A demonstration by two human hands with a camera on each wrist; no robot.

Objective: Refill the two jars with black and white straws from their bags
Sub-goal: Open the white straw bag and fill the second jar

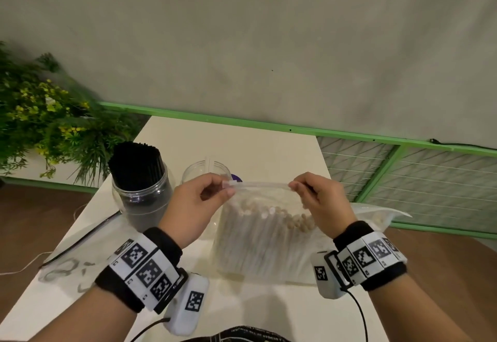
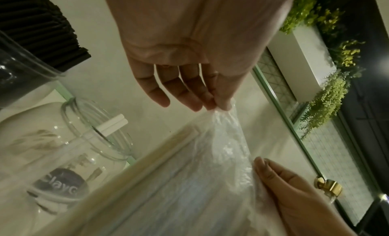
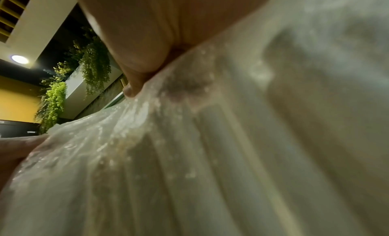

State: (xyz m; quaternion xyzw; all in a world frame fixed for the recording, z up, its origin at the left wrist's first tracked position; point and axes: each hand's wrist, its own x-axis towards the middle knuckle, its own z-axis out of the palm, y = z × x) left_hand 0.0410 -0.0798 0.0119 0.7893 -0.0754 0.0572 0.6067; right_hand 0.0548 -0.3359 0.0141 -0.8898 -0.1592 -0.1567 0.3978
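Pinching the top edge of the bag of white straws (image 1: 258, 234), left hand (image 1: 197, 207) and right hand (image 1: 320, 201) stretch it; the soft, slippery film probably needs a grip there. Beyond stand the near-empty jar (image 1: 205, 170) and the black-straw jar (image 1: 142, 188).

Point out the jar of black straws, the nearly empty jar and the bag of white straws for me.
jar of black straws (image 1: 142, 196), head view, on its clear glass wall.
nearly empty jar (image 2: 99, 139), left wrist view, on its glass rim.
bag of white straws (image 1: 258, 244), head view, on the plastic front over the straws.
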